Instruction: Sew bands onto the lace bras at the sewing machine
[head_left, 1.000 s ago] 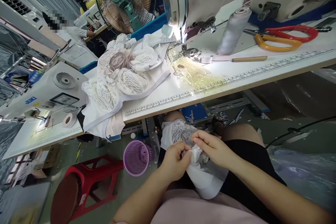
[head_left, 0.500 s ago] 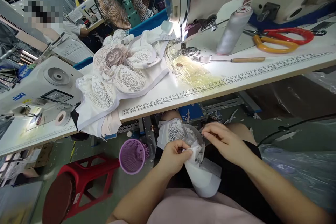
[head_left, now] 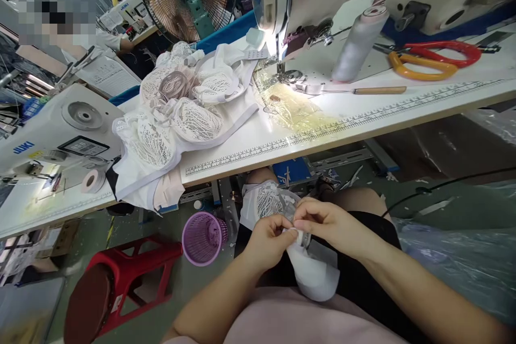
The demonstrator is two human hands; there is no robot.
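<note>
White lace bra (head_left: 316,274) sits across the lap, in front of the sewing table (head_left: 245,137) and off the sewing machine (head_left: 308,5); lamp lit there, no cloth under the needle. Pile of lace bras (head_left: 197,121) on the tabletop, unchanged. Change: right hand (head_left: 332,226) is back on the lap piece; half a second ago it was clear of it. Left hand (head_left: 268,242) keeps its pinch, thumb and forefinger closed on a gathered edge. Right thumb and forefinger look nipped onto the same edge, tips touching the left's; exact bit between them hidden. Reads as two-handed handwork on one small spot, resumed after a brief release.
</note>
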